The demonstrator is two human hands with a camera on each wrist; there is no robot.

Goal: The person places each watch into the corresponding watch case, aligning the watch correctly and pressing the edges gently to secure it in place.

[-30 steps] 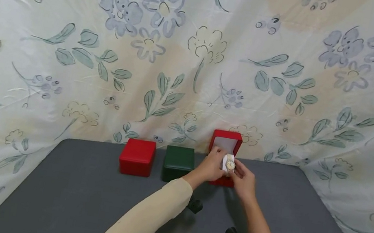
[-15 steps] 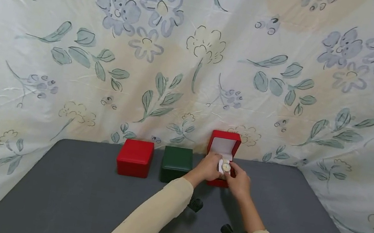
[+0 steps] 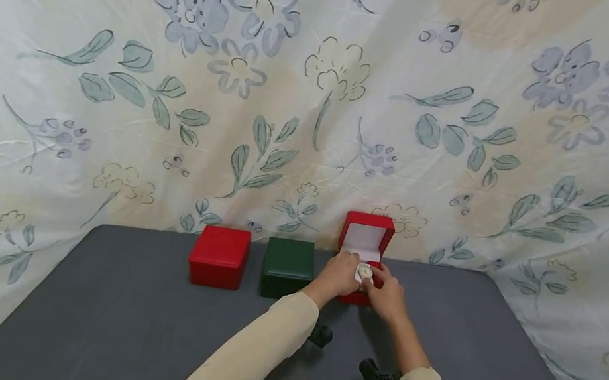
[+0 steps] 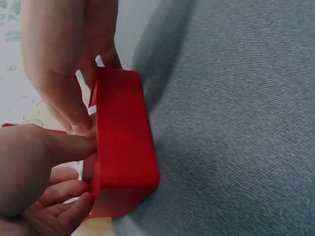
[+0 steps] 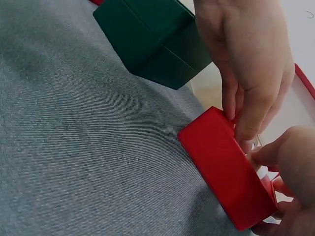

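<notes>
Reaching in from the near edge, two cream sleeves run up the grey table and both hands meet over the open red box. The left hand has its fingers curled at the box's left side, thumb pressing the near wall, as the left wrist view shows. The right hand comes in from the other side, fingertips bent down into the opening. Between them sits the watch, pale dial up on its white cushion, pinched from both sides and low in the box, just in front of the upright white-lined lid.

My read: this is the seating step, and it wants a light touch. Press on the cushion's edges, not on the dial. Keep the left thumb braced on the wall so the box doesn't skate on the cloth. Push evenly, or the cushion will likely wedge tilted. Mind the lid behind too; a knock from the knuckles could drop it onto the fingers.

Further left, just beside the open box, sits a closed green box, then a closed red box, both untouched. Behind everything hangs the floral sheet.
</notes>
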